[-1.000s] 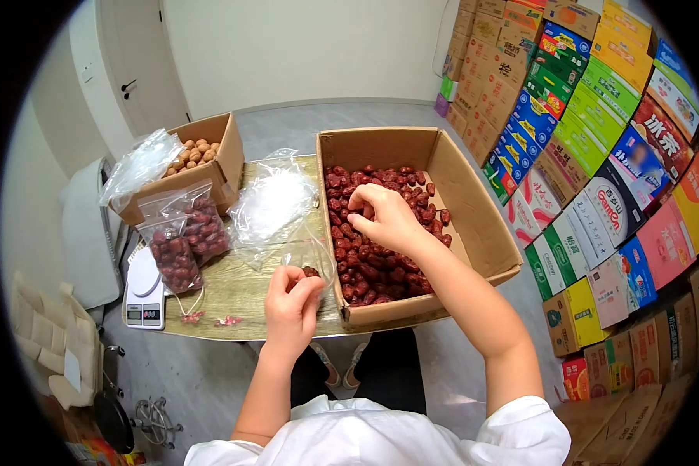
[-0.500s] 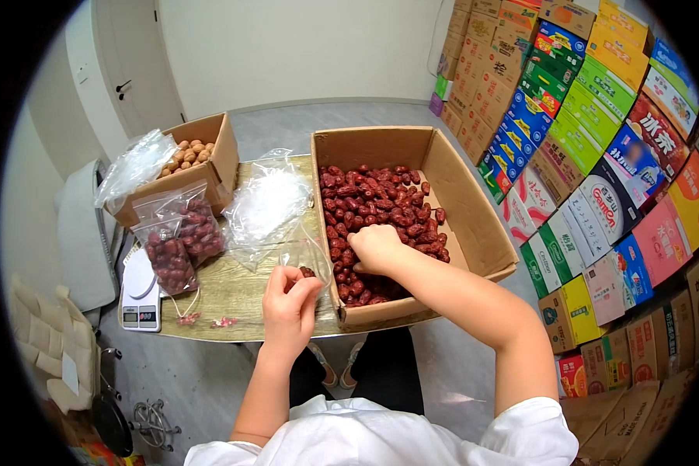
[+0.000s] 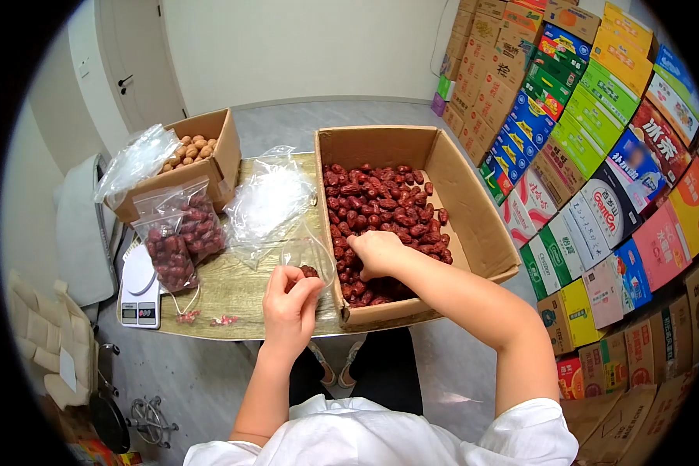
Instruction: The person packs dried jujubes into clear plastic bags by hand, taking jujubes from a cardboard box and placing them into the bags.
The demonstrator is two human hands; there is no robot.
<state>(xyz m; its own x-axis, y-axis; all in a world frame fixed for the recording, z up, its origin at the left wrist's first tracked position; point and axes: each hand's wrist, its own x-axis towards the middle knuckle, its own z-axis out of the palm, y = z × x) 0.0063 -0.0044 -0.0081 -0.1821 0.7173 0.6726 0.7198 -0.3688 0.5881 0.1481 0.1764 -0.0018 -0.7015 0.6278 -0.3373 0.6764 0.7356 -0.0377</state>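
My left hand (image 3: 291, 299) pinches the edge of a clear plastic bag (image 3: 307, 254) near the table's front edge, with a dark red date (image 3: 309, 272) showing beside its fingers. Inside the large cardboard box (image 3: 474, 225), my right hand (image 3: 379, 254) reaches down onto the pile of red dates (image 3: 388, 206). Its fingers curl against the dates, and whether one is between them is hidden. Left of the box lies a heap of empty clear bags (image 3: 270, 198). Two filled bags of dates (image 3: 175, 252) lean together further left.
A white scale (image 3: 140, 287) sits at the table's (image 3: 237, 299) left edge. Behind it, a smaller carton (image 3: 227, 159) holds walnuts (image 3: 190, 151), with plastic bags over its side. Stacked colourful cartons (image 3: 590, 179) line the right side. A beige chair (image 3: 54, 334) stands at left.
My right hand has gone down from above the dates to the pile, nearer the front of the box. My left hand has stayed in place on the bag.
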